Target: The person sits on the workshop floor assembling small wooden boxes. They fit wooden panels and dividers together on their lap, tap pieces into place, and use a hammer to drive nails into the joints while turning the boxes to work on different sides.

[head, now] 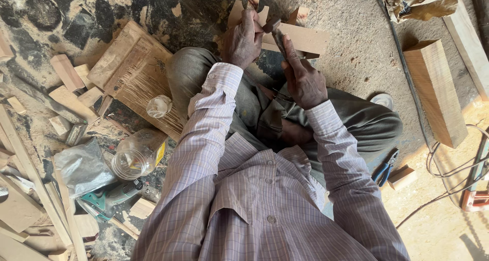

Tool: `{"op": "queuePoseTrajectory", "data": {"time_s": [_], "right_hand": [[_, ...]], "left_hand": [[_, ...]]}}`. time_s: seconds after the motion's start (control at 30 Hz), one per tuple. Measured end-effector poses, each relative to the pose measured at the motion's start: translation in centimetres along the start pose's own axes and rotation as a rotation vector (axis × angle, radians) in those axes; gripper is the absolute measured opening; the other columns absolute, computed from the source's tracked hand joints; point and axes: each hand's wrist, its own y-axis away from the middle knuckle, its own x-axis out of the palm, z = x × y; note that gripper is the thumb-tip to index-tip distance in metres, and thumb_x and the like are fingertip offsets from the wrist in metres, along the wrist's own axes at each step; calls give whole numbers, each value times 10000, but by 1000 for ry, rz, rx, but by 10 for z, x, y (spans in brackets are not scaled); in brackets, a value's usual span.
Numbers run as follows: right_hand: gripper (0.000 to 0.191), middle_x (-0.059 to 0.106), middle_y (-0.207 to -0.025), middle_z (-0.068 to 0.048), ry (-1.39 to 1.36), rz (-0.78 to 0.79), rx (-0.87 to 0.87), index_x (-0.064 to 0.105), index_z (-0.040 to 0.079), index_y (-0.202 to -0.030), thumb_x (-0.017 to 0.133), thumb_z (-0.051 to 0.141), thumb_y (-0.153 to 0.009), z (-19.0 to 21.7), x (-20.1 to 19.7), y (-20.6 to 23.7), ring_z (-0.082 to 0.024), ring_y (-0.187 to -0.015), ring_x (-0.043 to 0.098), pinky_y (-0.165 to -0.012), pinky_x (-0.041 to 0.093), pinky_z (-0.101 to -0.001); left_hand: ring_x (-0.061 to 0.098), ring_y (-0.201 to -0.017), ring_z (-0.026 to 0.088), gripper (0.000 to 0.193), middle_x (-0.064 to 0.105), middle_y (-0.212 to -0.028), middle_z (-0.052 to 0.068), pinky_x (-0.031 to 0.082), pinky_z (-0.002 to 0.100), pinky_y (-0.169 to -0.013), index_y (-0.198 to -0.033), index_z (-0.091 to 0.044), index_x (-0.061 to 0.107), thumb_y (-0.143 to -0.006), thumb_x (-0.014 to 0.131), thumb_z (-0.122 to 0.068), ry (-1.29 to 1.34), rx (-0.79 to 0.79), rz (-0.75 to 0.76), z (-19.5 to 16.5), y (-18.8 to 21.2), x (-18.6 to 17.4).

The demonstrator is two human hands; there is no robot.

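A flat wood piece (300,36) is lying on the sandy floor (356,52) just beyond the seated person's knees. The left hand (242,39) is closing around its near end, while the right hand (304,80) is gripping a thin dark tool (277,36) against it. A plastic jar (137,154) is lying to the left, pliers (385,168) to the right.

Person sits on the floor (356,47), wood piece (305,36) out front between left hand (243,39) and right hand (304,80). Board (135,72), offcuts (71,87), jar (136,156), plastic bag (84,166) on their left. Wood block (435,90), pliers (385,168), cable (407,77) on their right.
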Motion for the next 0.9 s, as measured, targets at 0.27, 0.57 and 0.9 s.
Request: {"op": "queuePoseTrajectory", "data": {"time_s": [0.27, 0.57, 0.9], "right_hand": [[580, 744, -893, -151, 66, 67, -7, 302, 228, -1665, 549, 299, -1144, 1, -3, 1, -323, -621, 710, -538, 550, -456], [594, 749, -937, -172, 74, 30, -35, 298, 211, -1661, 571, 267, -1137, 2, -4, 1, -323, -659, 721, -550, 560, -454], [630, 745, -933, -118, 69, 5, 2, 243, 212, -1678, 580, 251, -1147, 0, 2, 3, -233, -600, 677, -514, 524, -387]], "left_hand": [[770, -830, 321, 497, 751, -909, 133, 609, 434, -706, -1192, -70, 405, -899, 806, -84, -3, 49, -47, 2, 0, 3], [768, -859, 335, 489, 760, -895, 131, 598, 449, -742, -1159, -75, 398, -877, 797, -73, 18, 14, -54, 1, 1, 2], [765, -847, 336, 479, 771, -883, 127, 598, 459, -711, -1140, -44, 421, -849, 800, -72, 80, 19, -74, -4, -1, -5]]}}
